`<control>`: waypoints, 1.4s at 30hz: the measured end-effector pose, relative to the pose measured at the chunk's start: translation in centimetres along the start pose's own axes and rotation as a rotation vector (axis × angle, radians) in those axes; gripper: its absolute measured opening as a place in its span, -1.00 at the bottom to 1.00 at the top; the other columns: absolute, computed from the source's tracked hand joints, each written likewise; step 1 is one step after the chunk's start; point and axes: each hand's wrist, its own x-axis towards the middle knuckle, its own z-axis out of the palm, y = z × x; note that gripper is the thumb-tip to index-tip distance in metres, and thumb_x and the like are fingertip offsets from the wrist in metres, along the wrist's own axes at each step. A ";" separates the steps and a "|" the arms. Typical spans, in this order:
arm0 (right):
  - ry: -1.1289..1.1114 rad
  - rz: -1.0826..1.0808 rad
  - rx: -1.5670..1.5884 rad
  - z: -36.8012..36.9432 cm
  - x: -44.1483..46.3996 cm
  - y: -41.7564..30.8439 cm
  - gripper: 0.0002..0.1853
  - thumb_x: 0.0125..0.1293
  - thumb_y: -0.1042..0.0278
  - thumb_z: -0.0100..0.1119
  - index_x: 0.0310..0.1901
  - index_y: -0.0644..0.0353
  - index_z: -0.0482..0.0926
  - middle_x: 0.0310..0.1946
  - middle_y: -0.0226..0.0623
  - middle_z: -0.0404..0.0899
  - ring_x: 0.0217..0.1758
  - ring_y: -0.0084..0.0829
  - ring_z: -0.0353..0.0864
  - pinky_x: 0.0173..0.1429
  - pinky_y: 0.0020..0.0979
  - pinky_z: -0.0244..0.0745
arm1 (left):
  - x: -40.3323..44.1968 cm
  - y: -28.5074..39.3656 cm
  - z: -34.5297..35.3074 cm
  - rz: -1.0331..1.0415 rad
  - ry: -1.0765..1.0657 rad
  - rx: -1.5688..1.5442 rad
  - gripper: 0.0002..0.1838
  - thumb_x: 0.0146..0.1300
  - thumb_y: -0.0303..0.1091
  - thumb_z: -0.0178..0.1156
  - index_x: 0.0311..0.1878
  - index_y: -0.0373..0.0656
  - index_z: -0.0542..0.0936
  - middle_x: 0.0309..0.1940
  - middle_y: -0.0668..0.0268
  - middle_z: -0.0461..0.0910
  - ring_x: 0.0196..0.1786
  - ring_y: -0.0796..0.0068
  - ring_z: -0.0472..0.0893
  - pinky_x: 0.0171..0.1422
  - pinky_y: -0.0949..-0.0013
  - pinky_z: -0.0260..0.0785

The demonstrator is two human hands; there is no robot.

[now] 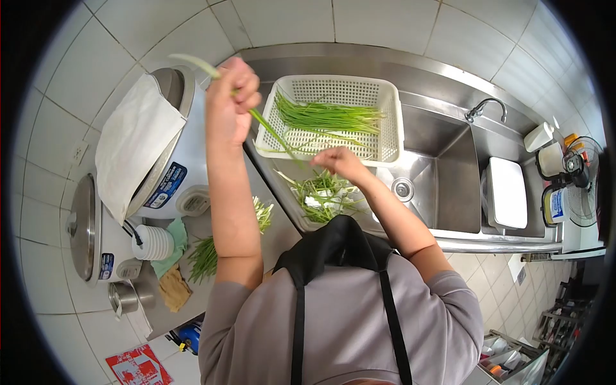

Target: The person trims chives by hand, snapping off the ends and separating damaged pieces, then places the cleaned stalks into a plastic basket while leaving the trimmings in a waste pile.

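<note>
My left hand (235, 90) is raised and closed around a spring onion (273, 131). The pale end points up and left, and its green leaves slant down to the right. Beside the lower leaf end is my right hand (341, 163), its thumb and fingers pinched together; whatever is between them is too small to make out. Behind the hands, a white perforated basket (333, 82) holds a bundle of spring onions (330, 117). Below my right hand lies a loose heap of trimmings (324, 196). More spring onions (205, 258) lie on the counter left of my body, partly hidden by my left forearm.
At the right are a steel sink (443, 192), a faucet (484, 110), a white container (507, 192) and a fan (582, 179). Rice cookers (170, 170), a stack of white cups (154, 242), cloths (173, 289) and a metal pot (123, 296) stand at the left.
</note>
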 end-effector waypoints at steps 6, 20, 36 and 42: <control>0.100 -0.187 -0.404 0.5 -0.6 -0.7 -0.55 0.27 -0.03 -0.01 -0.17 0.26 0.58 -0.36 -0.04 0.59 -0.27 -0.13 0.58 -0.11 -0.24 0.41 | -2.3 -5.4 -2.8 -0.203 -0.096 -0.069 -0.63 0.23 -0.47 -0.05 0.10 -0.40 0.37 -0.17 0.28 0.40 -0.25 0.59 0.33 -0.21 0.55 0.21; 0.186 -0.458 -0.051 -3.7 -0.7 -11.9 -0.88 0.14 0.39 0.23 -0.33 0.24 0.63 -0.35 -0.47 0.47 -0.30 -0.60 0.40 -0.18 -0.54 0.29 | -5.0 -9.7 0.2 -0.351 -0.109 0.125 -0.68 0.32 -0.30 0.03 -0.05 -0.39 0.50 -0.20 0.11 0.57 -0.13 0.34 0.60 0.00 0.36 0.47; 0.473 -0.752 -0.727 -4.1 -1.2 -11.4 -0.92 0.01 0.46 0.24 -0.48 0.25 0.55 -0.47 -0.30 0.48 -0.26 -0.24 0.36 -0.13 -0.30 0.31 | -5.5 -10.7 0.1 -0.164 -0.012 0.522 -0.74 0.36 -0.35 -0.07 -0.17 -0.40 0.49 -0.29 0.16 0.60 -0.21 0.42 0.62 -0.07 0.45 0.47; 0.557 -0.637 -0.897 -7.5 -3.6 -12.4 -0.90 0.05 0.47 0.22 -0.43 0.28 0.51 -0.44 -0.27 0.47 -0.24 -0.24 0.35 -0.13 -0.31 0.31 | -5.8 -8.8 -1.4 -0.216 -0.053 0.698 -0.72 0.38 -0.34 -0.11 -0.15 -0.40 0.48 -0.27 0.11 0.60 -0.19 0.39 0.62 -0.07 0.44 0.46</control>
